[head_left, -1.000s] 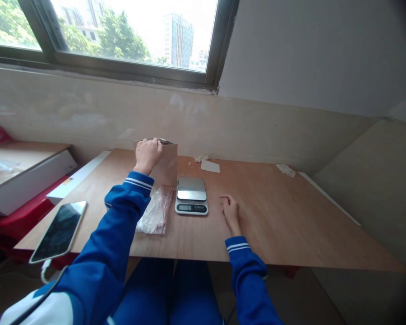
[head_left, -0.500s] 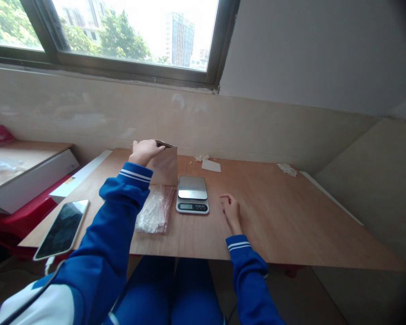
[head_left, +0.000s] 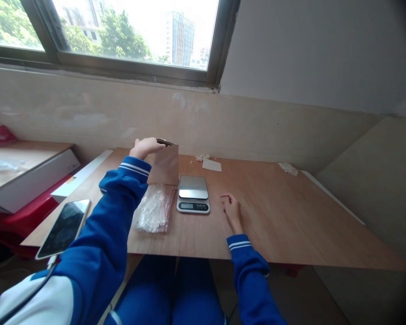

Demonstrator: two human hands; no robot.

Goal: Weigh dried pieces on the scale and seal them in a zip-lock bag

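Observation:
At the back left of the table, my left hand (head_left: 147,147) is at the top of a brown paper bag or box (head_left: 165,164). Its thumb side shows by the dark opening; the other fingers are hidden, so their grip cannot be made out. A stack of clear zip bags (head_left: 154,210) with red seal lines lies in front of it. Right of these sits a digital kitchen scale (head_left: 193,194) with a bare steel plate. My right hand (head_left: 232,211) rests on the table right of the scale, fingers loosely bent and apart, holding nothing.
A smartphone (head_left: 64,228) with a cable lies at the left table edge. Behind the scale are a white card (head_left: 211,165) and crumpled scraps (head_left: 203,157). Another scrap (head_left: 288,169) lies at the back right. A second table (head_left: 37,155) stands at far left, with red plastic below.
My left hand has shifted very slightly at the top of the brown bag or box. The view has moved a little; my right hand stays in place.

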